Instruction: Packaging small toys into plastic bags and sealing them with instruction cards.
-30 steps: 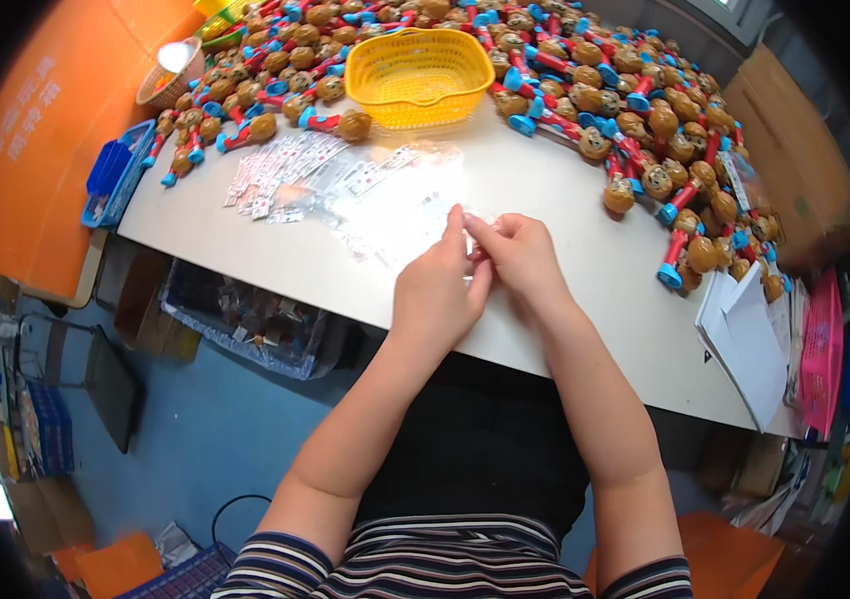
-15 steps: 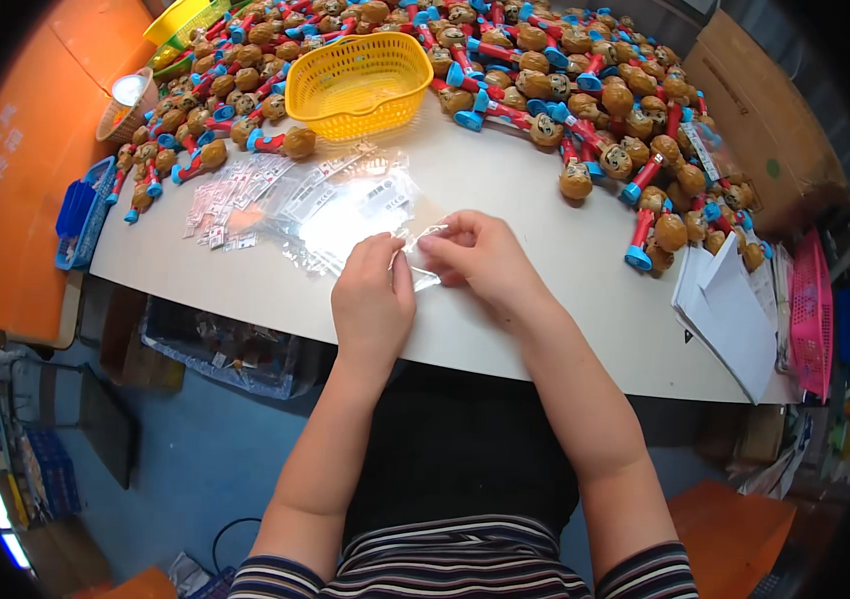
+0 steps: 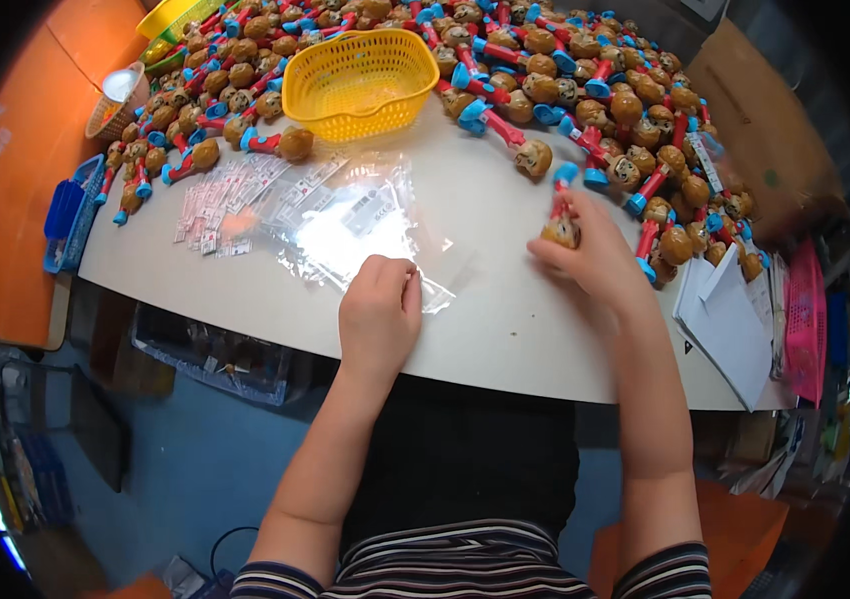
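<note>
My left hand is closed at the near side of the table, its thumb and fingers pinching a clear plastic bag. Farther right, my right hand grips a toy figure with a brown round head, a red stem and a blue foot; the head points toward me. Beyond my left hand lie several flat clear bags, shiny with glare. Small printed paper slips are spread to their left. A big heap of similar toy figures covers the far part of the table.
A yellow plastic basket stands at the far middle. White papers and a pink basket are at the right, below a cardboard box. A blue basket sits at the left edge. The table's curved front edge is near my body.
My right hand has left the clear bag, moved right and taken hold of a toy figure from the heap's near edge. My left hand stays with the bag, slightly lower.
</note>
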A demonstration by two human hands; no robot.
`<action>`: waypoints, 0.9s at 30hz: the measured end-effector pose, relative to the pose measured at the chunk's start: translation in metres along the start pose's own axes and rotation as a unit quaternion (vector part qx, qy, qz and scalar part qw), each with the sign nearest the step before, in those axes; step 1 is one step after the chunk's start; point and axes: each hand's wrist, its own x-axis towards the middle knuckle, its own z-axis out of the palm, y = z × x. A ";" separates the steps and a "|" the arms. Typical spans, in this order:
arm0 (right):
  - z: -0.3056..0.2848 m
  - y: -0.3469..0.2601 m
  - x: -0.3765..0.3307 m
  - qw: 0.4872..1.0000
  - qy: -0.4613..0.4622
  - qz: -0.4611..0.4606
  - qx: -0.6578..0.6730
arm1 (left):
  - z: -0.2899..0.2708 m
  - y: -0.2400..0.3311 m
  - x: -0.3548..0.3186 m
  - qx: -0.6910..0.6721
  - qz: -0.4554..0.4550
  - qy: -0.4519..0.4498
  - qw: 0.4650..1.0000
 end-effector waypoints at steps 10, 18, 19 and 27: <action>-0.022 0.008 0.023 0.920 0.051 -0.343 -0.183 | 0.000 -0.001 -0.001 -0.020 -0.004 -0.015 1.000; -0.020 0.012 -0.007 0.978 0.003 -0.191 0.080 | -0.006 0.003 0.003 -0.019 0.040 0.041 0.998; -0.018 0.005 -0.017 0.968 0.023 -0.175 0.179 | -0.006 0.005 0.003 -0.010 0.032 0.047 0.998; 0.000 -0.052 -0.067 0.944 -0.166 0.010 0.286 | -0.004 0.019 0.013 -0.050 0.006 0.006 0.999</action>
